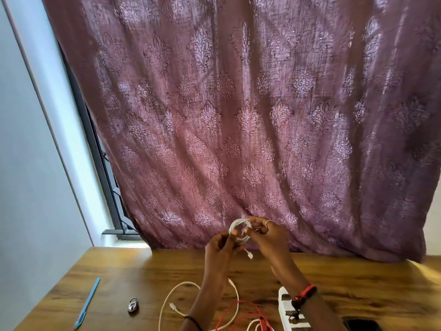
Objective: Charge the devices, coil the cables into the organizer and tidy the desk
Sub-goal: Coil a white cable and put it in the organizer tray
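Observation:
Both hands are raised above the wooden desk (114, 271), holding a white cable wound into a small coil (239, 229). My left hand (220, 247) pinches the coil's lower left side. My right hand (267, 235), with a ring on one finger, grips its right side. One white plug end (249, 254) dangles below the coil. On the desk under my arms lie a loose white cable (176, 297) and a red cable (243, 311), tangled together. A white power strip (290, 311) lies partly under my right wrist.
A blue pen (87, 304) lies at the desk's left front. A small metal padlock (132, 305) sits to its right. A dark phone (361, 324) shows at the bottom right edge. A patterned mauve curtain (238, 115) hangs behind the desk, over a barred window (105, 177).

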